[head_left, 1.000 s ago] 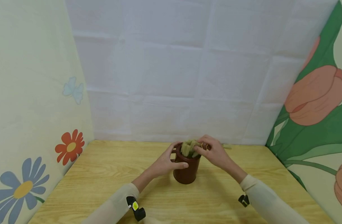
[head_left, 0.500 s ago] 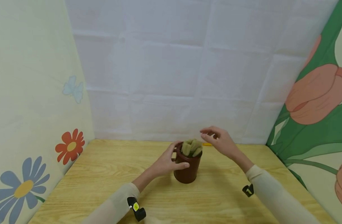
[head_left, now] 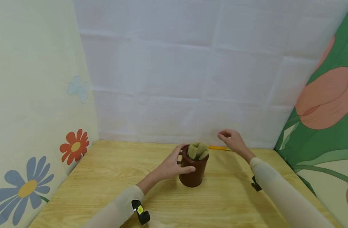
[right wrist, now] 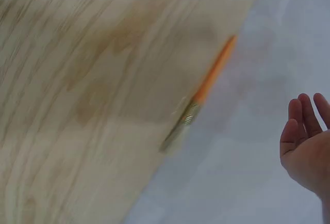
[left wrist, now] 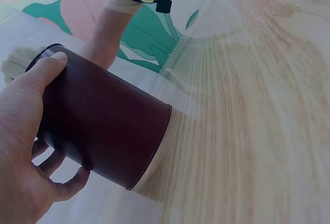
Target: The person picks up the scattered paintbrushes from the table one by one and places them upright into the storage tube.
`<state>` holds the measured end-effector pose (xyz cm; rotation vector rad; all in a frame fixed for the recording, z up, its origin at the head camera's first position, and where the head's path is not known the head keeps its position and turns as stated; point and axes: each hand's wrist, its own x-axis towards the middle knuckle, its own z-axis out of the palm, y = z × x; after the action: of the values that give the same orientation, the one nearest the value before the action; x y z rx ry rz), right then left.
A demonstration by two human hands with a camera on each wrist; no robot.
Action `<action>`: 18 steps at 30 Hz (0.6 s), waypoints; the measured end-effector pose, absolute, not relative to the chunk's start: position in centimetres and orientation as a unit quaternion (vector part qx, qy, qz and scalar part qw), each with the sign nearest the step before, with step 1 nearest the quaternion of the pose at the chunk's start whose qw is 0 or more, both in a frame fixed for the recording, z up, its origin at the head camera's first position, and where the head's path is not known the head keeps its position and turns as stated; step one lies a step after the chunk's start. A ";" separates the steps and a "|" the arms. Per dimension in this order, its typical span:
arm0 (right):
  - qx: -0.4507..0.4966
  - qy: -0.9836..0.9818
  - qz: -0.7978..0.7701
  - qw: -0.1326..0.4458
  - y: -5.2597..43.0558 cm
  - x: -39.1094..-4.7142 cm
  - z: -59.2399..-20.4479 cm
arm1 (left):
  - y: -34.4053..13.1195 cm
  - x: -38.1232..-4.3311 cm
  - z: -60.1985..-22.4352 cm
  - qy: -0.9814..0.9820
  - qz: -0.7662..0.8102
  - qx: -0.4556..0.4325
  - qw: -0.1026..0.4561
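A dark reddish-brown cup [head_left: 194, 172] with a side handle stands on the table, and soft beige tufts [head_left: 197, 150] stick out of its top. My left hand [head_left: 171, 165] holds it, thumb across the front wall and the other fingers on the handle side, as the left wrist view shows. At the back of the table lies a paintbrush [right wrist: 209, 83] with an orange handle, a metal band and pale bristles. My right hand [head_left: 232, 139] is above and beside that brush, apart from it, fingers loosely bent and holding nothing.
The wood-grain table [head_left: 119, 177] meets a creased white sheet [head_left: 162, 79] at its back edge. Flower-printed panels stand at the left [head_left: 28, 126] and right [head_left: 328, 133]. A black wrist camera [head_left: 141, 212] sits on the left sleeve.
My right hand has drawn off from the tufts at the cup's top, up and to the right, uncovering the paintbrush's orange handle. My left hand stays on the cup.
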<state>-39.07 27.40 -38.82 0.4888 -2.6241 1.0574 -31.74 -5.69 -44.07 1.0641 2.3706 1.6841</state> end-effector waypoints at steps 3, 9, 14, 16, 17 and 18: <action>0.150 -0.918 0.350 0.114 28.8 -39.7 -40.0 | -5.5 -31.5 -43.9 0.767 0.544 0.340 0.023; 0.132 -0.924 0.351 0.079 31.6 -40.6 -43.1 | -5.6 -30.6 -43.9 0.770 0.546 0.330 0.027; 0.159 -0.932 0.319 0.066 33.1 -40.7 -44.3 | -5.8 -30.3 -43.7 0.769 0.546 0.332 0.022; 0.171 -0.933 0.309 0.065 33.5 -40.7 -44.6 | -5.8 -30.3 -43.6 0.768 0.546 0.335 0.021; 0.177 -0.933 0.306 0.061 33.7 -40.6 -44.6 | -5.8 -30.4 -43.7 0.768 0.546 0.335 0.020; 0.180 -0.935 0.300 0.063 33.8 -40.6 -44.7 | -5.8 -30.4 -43.7 0.768 0.546 0.335 0.019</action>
<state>-40.63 33.83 -44.69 0.5429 -2.8245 0.9071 -30.43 -5.80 -43.68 1.0392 2.3825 1.6955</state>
